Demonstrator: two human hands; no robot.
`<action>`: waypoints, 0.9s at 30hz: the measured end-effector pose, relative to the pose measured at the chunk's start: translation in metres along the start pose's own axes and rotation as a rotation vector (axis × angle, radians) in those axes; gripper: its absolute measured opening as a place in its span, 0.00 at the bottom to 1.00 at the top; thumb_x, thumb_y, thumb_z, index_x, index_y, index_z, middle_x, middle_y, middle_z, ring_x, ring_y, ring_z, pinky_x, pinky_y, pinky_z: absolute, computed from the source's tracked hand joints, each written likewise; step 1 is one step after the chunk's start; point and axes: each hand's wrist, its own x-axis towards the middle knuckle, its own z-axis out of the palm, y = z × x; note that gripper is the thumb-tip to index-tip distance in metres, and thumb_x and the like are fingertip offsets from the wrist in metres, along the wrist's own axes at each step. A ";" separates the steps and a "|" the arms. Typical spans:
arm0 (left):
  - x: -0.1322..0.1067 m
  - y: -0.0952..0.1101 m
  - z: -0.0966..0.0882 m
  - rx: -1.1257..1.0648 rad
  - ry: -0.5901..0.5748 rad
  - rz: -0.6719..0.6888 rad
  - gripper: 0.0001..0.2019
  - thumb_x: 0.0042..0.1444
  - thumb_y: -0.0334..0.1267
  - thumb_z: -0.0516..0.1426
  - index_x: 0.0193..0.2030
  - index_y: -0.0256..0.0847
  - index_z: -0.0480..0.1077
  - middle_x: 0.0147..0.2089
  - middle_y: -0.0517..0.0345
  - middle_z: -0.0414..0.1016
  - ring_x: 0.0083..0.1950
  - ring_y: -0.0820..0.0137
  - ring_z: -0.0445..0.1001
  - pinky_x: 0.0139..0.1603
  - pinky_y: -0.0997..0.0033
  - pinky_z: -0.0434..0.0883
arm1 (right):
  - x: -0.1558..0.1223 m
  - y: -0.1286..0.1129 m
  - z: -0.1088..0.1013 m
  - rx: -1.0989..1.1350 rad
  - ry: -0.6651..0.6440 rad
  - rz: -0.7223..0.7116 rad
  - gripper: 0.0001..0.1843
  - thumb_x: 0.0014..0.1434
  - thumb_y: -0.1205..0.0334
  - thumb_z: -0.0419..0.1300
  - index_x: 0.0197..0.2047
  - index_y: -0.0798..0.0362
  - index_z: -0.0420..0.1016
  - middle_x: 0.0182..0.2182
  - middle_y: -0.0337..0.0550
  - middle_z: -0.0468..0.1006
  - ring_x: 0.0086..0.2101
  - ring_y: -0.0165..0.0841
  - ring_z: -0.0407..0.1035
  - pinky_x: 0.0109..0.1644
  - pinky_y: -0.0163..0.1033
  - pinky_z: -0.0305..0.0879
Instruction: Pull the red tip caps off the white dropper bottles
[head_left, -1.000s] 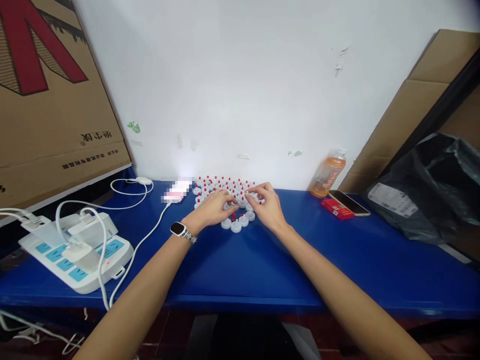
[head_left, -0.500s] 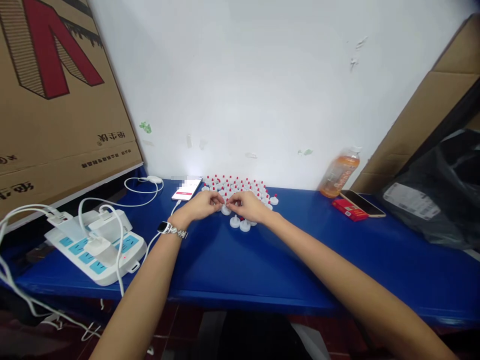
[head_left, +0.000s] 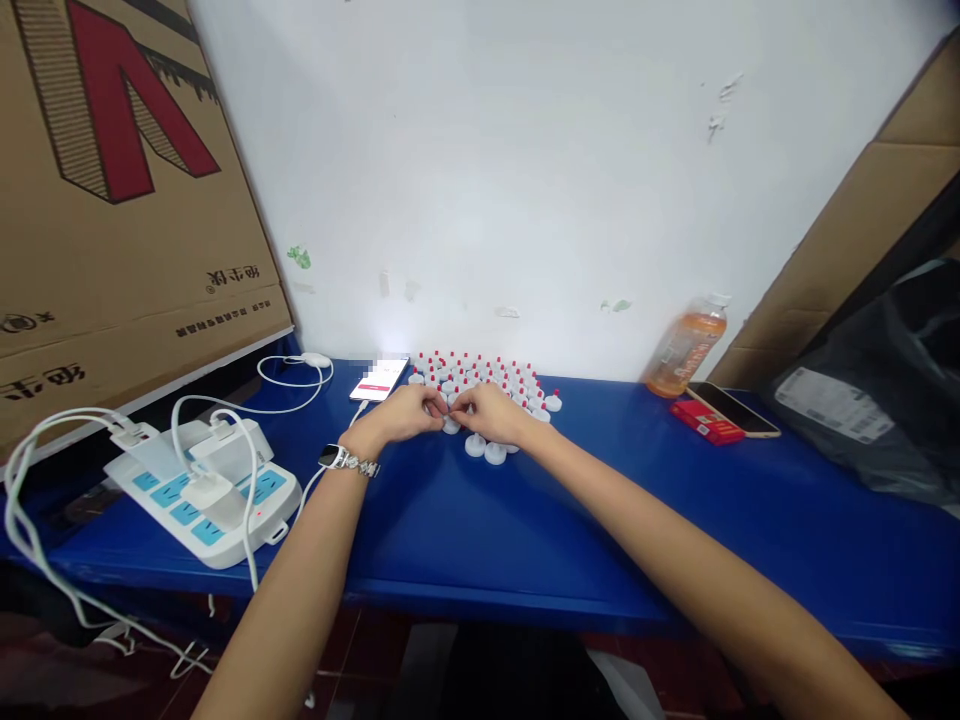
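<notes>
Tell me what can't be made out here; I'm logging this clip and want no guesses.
Head view only:
- What the left hand and right hand pinch: too small, covered by the fingers.
- White, red-tipped caps: too small to count; the hands hide some.
- Phone screen: blurred.
- Black bag: cut off by the right edge.
- Orange bottle label: too small.

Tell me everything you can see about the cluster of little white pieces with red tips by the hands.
The cluster of white pieces looks like plastic: small round white discs, each with a red tip standing up. Dozens sit packed together on the blue table near the white wall. A few lie apart at the near edge. The left hand and right hand meet over its front, fingers pinched together at one piece; details there are too small to tell.
</notes>
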 end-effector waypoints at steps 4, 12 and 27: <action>0.003 0.001 0.008 -0.045 -0.056 0.037 0.13 0.45 0.37 0.59 0.38 0.36 0.77 0.31 0.58 0.75 0.30 0.70 0.71 0.30 0.74 0.64 | -0.006 0.007 -0.009 -0.164 -0.017 -0.023 0.08 0.58 0.64 0.62 0.32 0.49 0.84 0.28 0.41 0.81 0.35 0.36 0.70 0.46 0.39 0.60; 0.007 0.002 0.016 -0.077 -0.103 0.088 0.14 0.48 0.42 0.61 0.39 0.37 0.77 0.29 0.58 0.75 0.30 0.71 0.70 0.30 0.74 0.64 | -0.015 0.006 -0.024 -0.156 0.071 0.082 0.16 0.65 0.58 0.53 0.39 0.50 0.82 0.27 0.40 0.80 0.30 0.32 0.69 0.39 0.36 0.58; 0.007 0.004 0.016 -0.022 -0.047 0.086 0.17 0.52 0.43 0.58 0.45 0.35 0.75 0.32 0.57 0.74 0.30 0.70 0.70 0.31 0.74 0.63 | -0.016 0.018 -0.019 -0.160 0.136 0.319 0.08 0.57 0.60 0.61 0.36 0.51 0.80 0.33 0.41 0.80 0.34 0.33 0.71 0.38 0.35 0.61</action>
